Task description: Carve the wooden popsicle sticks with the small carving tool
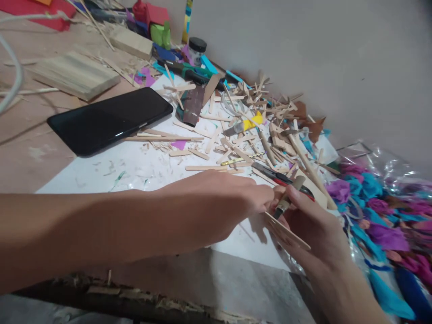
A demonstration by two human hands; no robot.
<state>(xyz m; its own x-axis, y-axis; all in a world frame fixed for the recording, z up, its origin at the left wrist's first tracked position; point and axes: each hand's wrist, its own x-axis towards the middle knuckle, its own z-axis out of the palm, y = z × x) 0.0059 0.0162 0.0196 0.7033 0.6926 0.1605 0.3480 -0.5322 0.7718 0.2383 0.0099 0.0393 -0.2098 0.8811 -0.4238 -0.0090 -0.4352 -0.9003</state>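
The right hand (pixel 313 229) is closed around a small craft knife (pixel 286 200), its fingers curled on the handle with the thumb along the top, and the blade end meets a flat wooden stick (pixel 286 231) held at the near edge of the white sheet (pixel 135 168). The left hand (pixel 216 202) reaches across from the left, its fingers pinched shut at the upper end of that same stick, just beside the knife. Both hands hover over the near right corner of the white sheet, which lies on the surface (pixel 27 148).

Right of the sheet sits a clear bag of purple and blue paper petals (pixel 381 220). Just beyond the hands, on the sheet, lies a red-handled cutter (pixel 276 175), and past it a loose heap of wooden sticks and offcuts (pixel 256 130) with a yellow scrap (pixel 254 120) in it. At the sheet's far left edge rests a black phone (pixel 108 119), screen dark. Farther back from the sheet lie a wooden block (pixel 76 74), a small jar with a black lid (pixel 196 49), and red and green pieces (pixel 155 22) against the wall.
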